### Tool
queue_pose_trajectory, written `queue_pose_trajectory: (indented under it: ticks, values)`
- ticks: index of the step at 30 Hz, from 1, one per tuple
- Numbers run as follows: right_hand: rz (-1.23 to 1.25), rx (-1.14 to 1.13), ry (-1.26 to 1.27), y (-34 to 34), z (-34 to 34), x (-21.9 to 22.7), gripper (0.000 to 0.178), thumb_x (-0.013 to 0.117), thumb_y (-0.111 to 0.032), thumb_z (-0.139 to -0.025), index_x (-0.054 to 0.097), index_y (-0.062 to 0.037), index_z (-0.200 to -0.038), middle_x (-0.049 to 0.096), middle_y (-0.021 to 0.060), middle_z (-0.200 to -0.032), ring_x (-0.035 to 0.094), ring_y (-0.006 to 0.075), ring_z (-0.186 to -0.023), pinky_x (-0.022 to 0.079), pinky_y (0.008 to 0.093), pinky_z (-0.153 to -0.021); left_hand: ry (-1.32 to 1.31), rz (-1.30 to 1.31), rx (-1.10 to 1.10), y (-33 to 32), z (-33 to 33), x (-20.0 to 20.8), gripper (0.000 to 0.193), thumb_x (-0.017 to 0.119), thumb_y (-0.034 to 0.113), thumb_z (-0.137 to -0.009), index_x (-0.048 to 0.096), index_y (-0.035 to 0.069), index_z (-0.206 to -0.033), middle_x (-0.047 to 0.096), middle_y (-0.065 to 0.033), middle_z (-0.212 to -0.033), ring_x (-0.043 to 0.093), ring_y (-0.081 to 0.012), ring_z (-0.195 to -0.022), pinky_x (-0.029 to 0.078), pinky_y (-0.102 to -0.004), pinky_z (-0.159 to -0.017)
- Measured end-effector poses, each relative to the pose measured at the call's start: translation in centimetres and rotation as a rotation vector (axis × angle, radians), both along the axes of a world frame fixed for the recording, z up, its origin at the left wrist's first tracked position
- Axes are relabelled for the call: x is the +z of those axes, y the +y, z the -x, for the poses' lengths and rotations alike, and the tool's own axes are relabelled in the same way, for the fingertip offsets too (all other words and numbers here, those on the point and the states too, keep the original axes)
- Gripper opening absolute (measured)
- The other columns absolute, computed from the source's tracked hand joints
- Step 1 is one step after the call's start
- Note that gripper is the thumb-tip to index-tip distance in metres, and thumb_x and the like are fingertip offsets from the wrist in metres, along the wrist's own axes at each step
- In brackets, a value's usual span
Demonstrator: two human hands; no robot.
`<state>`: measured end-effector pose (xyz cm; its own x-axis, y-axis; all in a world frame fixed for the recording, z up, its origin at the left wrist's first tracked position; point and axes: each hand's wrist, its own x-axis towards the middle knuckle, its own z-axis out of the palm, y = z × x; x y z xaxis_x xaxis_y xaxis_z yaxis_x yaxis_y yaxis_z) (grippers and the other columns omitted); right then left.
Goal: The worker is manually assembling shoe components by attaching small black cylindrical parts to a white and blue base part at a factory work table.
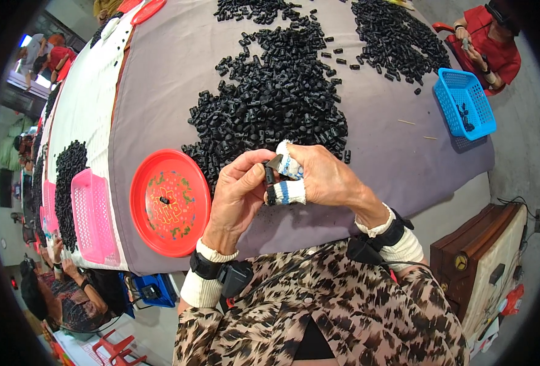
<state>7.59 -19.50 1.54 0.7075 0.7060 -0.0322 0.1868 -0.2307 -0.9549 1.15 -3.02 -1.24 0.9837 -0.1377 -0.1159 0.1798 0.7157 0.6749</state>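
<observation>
My left hand (226,198) pinches a small black cylindrical plastic part (269,175) between thumb and fingers, just in front of the big pile. Close against it is my right hand (334,174), with white-and-blue cloth wraps (290,191) on its thumb and a finger. From its grip juts a small dark flat piece like a blade (275,161), touching or nearly touching the part. Beyond both hands spreads a heap of similar black parts (270,110). Left of my left hand, a red plate (140,213) carries a single black piece (164,200).
A blue basket (454,113) with a few black pieces stands at the right table edge, near a person in red (492,46). More black parts (398,43) lie at far right. Leftward are a pink basket (91,213), another heap (69,177) and another worker (62,299).
</observation>
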Motion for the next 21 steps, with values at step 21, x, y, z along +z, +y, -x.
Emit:
queue_pose_trajectory:
  ticks: [21]
  values:
    - [0.043,0.043,-0.178,0.09,-0.24,-0.27,0.04,0.068,-0.029,-0.072,0.045,0.0027,-0.077,0.055,0.0177,-0.066,0.058,0.034,-0.061,0.043,0.0377,-0.054,0.027,-0.161,0.053,-0.49,0.02,0.82,0.023,0.058,0.013,-0.087,0.058,0.0,-0.106,0.062,-0.0039,-0.091,0.06,-0.0079,-0.074,0.05,-0.0208,-0.061]
